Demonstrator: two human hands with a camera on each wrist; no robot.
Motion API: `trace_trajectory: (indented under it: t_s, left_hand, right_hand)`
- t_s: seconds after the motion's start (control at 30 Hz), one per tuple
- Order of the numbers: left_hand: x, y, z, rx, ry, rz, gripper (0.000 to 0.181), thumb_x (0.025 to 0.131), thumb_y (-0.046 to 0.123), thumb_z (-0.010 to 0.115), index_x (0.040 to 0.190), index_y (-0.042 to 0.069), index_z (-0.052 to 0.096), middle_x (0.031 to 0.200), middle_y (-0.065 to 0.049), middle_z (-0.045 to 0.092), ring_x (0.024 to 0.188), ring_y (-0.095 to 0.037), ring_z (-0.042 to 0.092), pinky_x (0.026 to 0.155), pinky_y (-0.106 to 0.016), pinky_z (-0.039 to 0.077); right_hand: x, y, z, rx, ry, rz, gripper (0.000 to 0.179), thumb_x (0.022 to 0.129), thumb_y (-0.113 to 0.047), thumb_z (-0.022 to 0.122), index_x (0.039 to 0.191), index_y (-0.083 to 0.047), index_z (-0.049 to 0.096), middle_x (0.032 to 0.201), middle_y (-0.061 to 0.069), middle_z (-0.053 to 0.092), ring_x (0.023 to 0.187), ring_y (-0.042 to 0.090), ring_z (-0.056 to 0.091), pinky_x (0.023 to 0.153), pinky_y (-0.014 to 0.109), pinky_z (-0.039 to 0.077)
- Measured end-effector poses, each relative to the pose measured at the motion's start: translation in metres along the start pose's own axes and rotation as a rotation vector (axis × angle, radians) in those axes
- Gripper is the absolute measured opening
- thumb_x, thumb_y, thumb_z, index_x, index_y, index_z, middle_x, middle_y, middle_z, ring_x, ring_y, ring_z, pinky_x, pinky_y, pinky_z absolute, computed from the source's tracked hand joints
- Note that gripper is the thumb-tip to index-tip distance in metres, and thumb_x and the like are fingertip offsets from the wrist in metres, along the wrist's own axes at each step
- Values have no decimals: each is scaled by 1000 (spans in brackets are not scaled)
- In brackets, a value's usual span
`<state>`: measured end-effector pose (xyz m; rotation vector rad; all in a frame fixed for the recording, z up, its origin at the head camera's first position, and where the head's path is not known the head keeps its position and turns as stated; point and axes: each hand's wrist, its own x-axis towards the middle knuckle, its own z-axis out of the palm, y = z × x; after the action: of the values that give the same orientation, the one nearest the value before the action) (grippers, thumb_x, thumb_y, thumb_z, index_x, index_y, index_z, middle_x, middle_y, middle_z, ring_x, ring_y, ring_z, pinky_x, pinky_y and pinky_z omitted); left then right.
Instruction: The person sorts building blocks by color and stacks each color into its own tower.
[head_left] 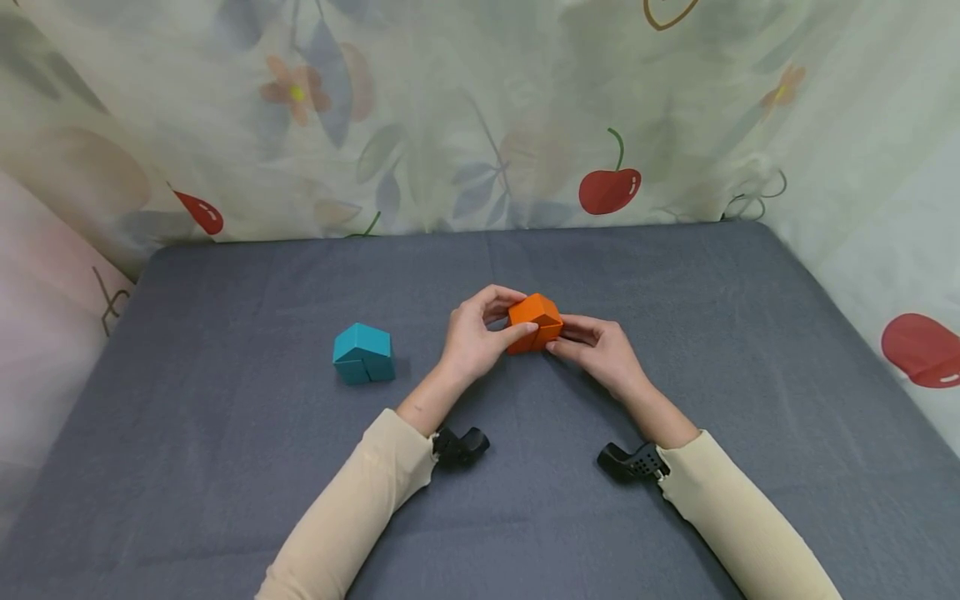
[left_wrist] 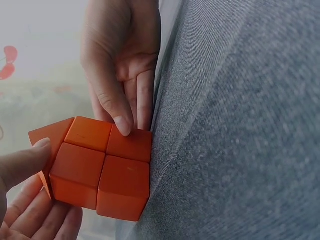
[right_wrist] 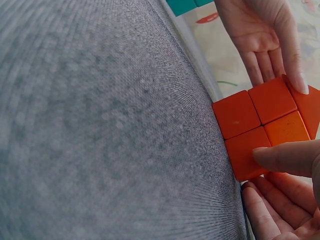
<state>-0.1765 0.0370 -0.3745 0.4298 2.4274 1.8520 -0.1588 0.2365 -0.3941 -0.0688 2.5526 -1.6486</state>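
Observation:
Several orange cubes (left_wrist: 123, 185) stand stacked two high on the cloth, with an orange triangular prism (head_left: 536, 308) on top like a roof. My left hand (head_left: 472, 340) pinches the prism between thumb and fingers; its thumb tip (right_wrist: 301, 84) lies on the prism's end, near the upper cubes. With thumb and fingers my right hand (head_left: 609, 357) holds a lower cube (right_wrist: 245, 150) at the right side of the stack. In the left wrist view the prism (left_wrist: 52, 134) looks slightly tilted against the cubes.
A teal block house (head_left: 364, 357) with a similar roof stands to the left, apart from both hands. Grey cloth (head_left: 225, 483) covers the table. Behind it hangs a printed curtain (head_left: 435, 117). Each wrist wears a black camera mount (head_left: 459, 447).

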Motion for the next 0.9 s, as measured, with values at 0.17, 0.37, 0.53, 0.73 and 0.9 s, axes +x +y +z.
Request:
trace_trajectory:
  t_s: [0.17,0.37,0.53,0.73,0.9]
  left_hand:
    - [-1,0,0,15,-8,3,34,84,17,75,116,12,63,115,-7,68,111,-23,63,96,-30,51]
    - [-2,0,-1,28,-19,3,35,84,17,75,117,12,63,117,-7,67,112,-22,62,97,-30,51]
    - [-2,1,-2,67,-26,18,38,84,16,75,119,11,62,120,-6,65,114,-21,60,100,-31,49]
    - [-7,5,-3,180,-44,92,46,84,18,76,125,8,58,127,-9,62,119,-24,56,104,-39,46]
    - [-11,8,-4,334,-62,141,53,86,24,73,132,5,53,134,-10,56,125,-28,51,106,-41,43]
  right_hand:
    - [0,1,0,-7,2,-3,46,87,-13,71,129,-1,59,124,20,63,113,28,63,88,24,53]
    - [0,1,0,7,-3,8,45,87,-12,71,129,-2,60,124,18,63,113,28,63,87,23,54]
    - [0,2,0,-7,-7,13,45,87,-13,71,129,-3,60,125,17,63,113,28,62,90,29,54]
    - [-2,-1,0,17,-16,22,48,87,-9,70,133,1,55,129,22,59,116,32,61,92,27,54]
    - [-3,-2,0,29,-18,19,51,87,-6,69,135,3,52,130,25,57,116,34,60,90,25,53]
